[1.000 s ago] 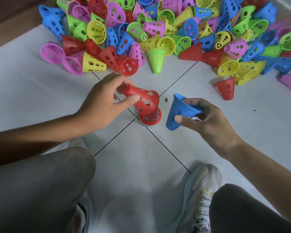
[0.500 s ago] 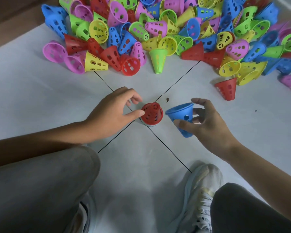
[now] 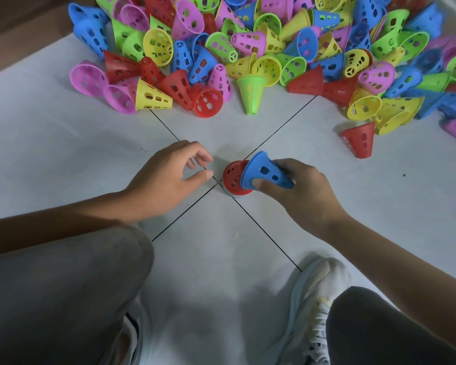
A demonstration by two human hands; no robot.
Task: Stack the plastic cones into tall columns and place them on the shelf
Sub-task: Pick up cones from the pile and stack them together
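Right now the right hand (image 3: 298, 191) pinches a blue cone (image 3: 266, 171), thumb under and fingers over, tilting it against the top of the red stack (image 3: 232, 177) standing where the 4 floor tiles (image 3: 63, 154) meet. Just beside the stack, the left hand (image 3: 166, 177) hovers with fingers loosely curled, holding nothing. Beyond them sprawls the big pile of coloured cones (image 3: 248, 46).

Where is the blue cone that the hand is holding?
In the head view, the blue cone is near the middle, pinched in the right hand, tilted against the red cone stack at the floor lines' crossing.
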